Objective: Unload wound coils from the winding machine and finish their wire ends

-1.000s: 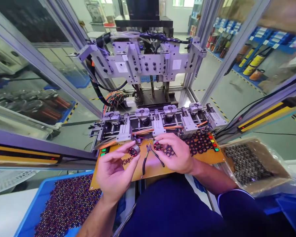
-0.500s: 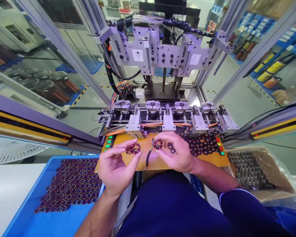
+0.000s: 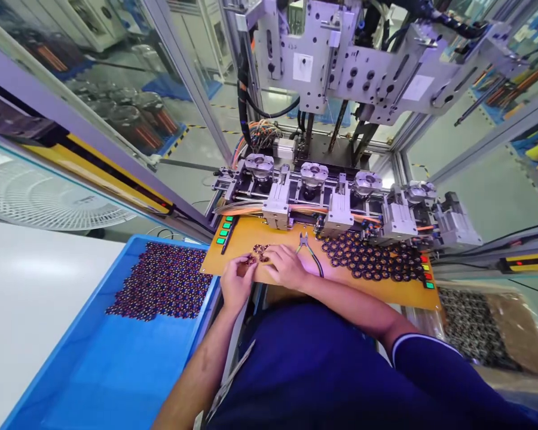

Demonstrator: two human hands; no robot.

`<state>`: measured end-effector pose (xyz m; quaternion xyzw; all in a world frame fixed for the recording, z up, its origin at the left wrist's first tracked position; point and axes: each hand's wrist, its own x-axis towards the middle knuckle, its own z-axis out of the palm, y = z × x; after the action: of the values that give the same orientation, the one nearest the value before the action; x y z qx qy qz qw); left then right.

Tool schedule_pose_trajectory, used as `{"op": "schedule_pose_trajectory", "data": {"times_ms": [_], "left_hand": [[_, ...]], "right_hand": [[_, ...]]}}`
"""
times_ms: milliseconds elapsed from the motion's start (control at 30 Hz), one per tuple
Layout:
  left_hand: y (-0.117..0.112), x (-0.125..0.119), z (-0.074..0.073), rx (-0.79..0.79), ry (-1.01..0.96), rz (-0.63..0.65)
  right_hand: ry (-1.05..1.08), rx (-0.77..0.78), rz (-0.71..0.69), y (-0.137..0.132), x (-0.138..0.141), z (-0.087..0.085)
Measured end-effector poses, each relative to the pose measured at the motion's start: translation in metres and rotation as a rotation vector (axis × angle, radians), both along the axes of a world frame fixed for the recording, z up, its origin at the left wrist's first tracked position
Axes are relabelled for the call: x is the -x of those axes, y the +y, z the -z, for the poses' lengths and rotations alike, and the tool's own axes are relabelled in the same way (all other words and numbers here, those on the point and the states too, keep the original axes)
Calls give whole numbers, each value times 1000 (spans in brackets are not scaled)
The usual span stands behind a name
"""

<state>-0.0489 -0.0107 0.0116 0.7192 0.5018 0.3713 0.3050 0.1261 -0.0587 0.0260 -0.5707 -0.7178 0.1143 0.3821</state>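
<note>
My left hand (image 3: 237, 285) pinches a small wound motor stator (image 3: 250, 261), a dark ring with copper coils, above the front left of the orange work board (image 3: 332, 288). Close beside it, my right hand (image 3: 287, 267) has its fingers closed at another stator (image 3: 263, 257), partly hidden by the fingertips. A further stator (image 3: 257, 248) lies just behind on the board. Diagonal cutters (image 3: 303, 240) lie jaws up behind my right hand, their handles running past it. Many like stators (image 3: 372, 257) lie packed together on the right of the board.
A blue tray (image 3: 116, 364) with rows of stators stands at left, near a white fan (image 3: 40, 194). Behind the board is a machine with several clamping fixtures (image 3: 314, 173). Green buttons (image 3: 224, 233) line the board's left end. A plastic-lined box (image 3: 515, 316) of metal parts stands at right.
Both hands have moved down to the board's left, each with a stator. They were raised and apart; now they are close together. My view has turned left, and the cutters now lie beyond my right hand.
</note>
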Motion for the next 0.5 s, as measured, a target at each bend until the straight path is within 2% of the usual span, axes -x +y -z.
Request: {"op": "schedule_pose_trajectory", "data": {"times_ms": [100, 267, 400, 500], "left_hand": [[5, -4, 1, -25, 39, 19], [11, -2, 2, -58, 104, 77], [18, -9, -7, -122, 186, 188], [26, -24, -14, -174, 261, 291]], "right_hand": [[-12, -19, 29, -19, -12, -6], [-48, -52, 167, -82, -50, -10], [-84, -42, 341, -124, -79, -12], [-116, -22, 459, -137, -96, -14]]}}
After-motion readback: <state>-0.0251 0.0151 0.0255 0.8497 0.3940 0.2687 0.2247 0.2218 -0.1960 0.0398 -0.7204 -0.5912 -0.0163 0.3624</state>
